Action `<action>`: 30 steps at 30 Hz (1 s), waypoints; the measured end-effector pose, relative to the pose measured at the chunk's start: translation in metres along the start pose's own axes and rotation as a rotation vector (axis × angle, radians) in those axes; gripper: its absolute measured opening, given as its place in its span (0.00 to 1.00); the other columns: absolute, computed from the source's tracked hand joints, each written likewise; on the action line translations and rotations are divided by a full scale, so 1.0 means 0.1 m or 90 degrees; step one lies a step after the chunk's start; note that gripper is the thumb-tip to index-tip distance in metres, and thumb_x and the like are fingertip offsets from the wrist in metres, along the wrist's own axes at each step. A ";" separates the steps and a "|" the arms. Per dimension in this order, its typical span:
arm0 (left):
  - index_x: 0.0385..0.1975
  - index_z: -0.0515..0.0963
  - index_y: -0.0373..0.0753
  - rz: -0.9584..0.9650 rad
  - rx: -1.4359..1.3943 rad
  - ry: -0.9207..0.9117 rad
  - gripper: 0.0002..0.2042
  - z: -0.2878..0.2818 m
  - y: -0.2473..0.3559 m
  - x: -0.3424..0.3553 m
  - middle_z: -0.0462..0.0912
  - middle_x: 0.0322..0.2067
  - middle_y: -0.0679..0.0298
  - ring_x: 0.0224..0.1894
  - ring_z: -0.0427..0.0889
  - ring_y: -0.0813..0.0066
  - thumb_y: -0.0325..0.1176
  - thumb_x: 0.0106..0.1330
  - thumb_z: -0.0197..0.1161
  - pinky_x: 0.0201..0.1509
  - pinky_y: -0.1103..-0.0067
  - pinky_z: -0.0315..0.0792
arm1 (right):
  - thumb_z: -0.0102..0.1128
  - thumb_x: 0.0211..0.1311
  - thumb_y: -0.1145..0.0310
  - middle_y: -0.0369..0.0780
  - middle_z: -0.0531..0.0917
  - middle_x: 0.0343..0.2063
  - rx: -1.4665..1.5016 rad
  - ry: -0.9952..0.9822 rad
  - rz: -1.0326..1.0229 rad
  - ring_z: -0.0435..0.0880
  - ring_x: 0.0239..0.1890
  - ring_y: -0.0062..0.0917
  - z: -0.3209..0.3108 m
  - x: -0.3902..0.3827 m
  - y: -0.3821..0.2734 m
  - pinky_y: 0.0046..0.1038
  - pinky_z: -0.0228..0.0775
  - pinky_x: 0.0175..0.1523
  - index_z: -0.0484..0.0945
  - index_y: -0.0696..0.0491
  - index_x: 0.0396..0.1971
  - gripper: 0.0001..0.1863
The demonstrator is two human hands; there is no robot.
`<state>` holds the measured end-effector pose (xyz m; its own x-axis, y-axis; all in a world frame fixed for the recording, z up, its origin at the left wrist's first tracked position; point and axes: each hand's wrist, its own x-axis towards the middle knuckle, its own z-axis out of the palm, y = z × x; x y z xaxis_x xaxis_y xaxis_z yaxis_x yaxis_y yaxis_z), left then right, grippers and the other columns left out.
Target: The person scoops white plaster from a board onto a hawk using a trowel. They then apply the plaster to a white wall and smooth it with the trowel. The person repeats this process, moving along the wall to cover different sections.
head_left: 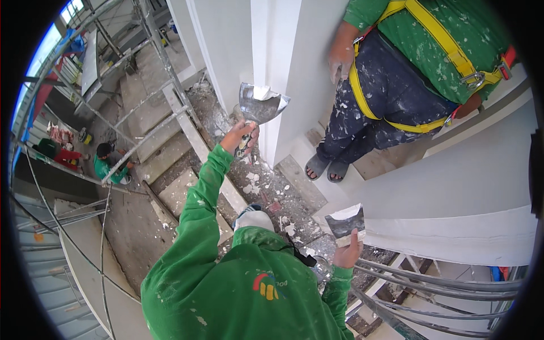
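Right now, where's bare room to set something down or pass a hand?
Brown floor between the curved panel and planks looks mostly bare. A hand could likely pass between scraper in left hand and blade in right hand. Crowded: debris below, tubes beside right hand.

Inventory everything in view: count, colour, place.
Wide putty knife: 1, grey with white compound, left of centre, raised
Rectangular blade: 1, dark grey with white compound, right of centre
Co-worker: 1, green top, dark spattered trousers, upper right
Harness: 1, yellow, on the co-worker
Sandals: 2, grey, co-worker's feet
Other people: at least 2, green and red clothing, far left
Scaffold tubes: several, grey, left
Column: 1, white, upper centre
Own top: 1, green, bottom centre
Left hand: 1, bare, holding putty knife
Right hand: 1, bare, holding blade
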<state>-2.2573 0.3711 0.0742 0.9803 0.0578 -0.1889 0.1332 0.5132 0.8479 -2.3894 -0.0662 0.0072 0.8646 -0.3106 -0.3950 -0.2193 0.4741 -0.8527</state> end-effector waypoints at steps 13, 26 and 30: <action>0.56 0.59 0.35 -0.404 -0.440 -0.514 0.17 2.06 -1.00 -2.02 0.63 0.23 0.64 0.18 0.66 0.78 0.29 0.71 0.51 0.09 0.85 0.61 | 0.54 0.63 0.61 0.46 0.69 0.55 -0.316 -0.439 -0.513 0.69 0.54 0.36 0.18 -0.57 -1.22 0.48 0.58 0.65 0.72 0.62 0.52 0.23; 0.58 0.72 0.41 0.430 0.784 -0.376 0.29 2.19 -0.58 -1.47 0.70 0.27 0.63 0.20 0.74 0.65 0.23 0.50 0.62 0.21 0.72 0.68 | 0.50 0.67 0.69 0.44 0.78 0.48 0.282 -0.117 0.229 0.77 0.50 0.32 0.04 -0.58 -1.37 0.34 0.69 0.57 0.72 0.57 0.54 0.17; 0.60 0.70 0.65 0.678 0.826 -0.420 0.37 2.36 -0.79 -1.45 0.63 0.24 0.71 0.19 0.72 0.79 0.27 0.44 0.61 0.14 0.78 0.64 | 0.55 0.63 0.72 0.47 0.74 0.54 0.243 -0.188 0.202 0.75 0.54 0.35 0.18 -1.03 -1.46 0.39 0.68 0.59 0.66 0.60 0.58 0.23</action>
<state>-2.3755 0.1204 0.1512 0.5598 -0.6008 0.5706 -0.8262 -0.4573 0.3290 -2.4385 -0.0882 0.1788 0.8850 0.1126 -0.4517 -0.3570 0.7869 -0.5033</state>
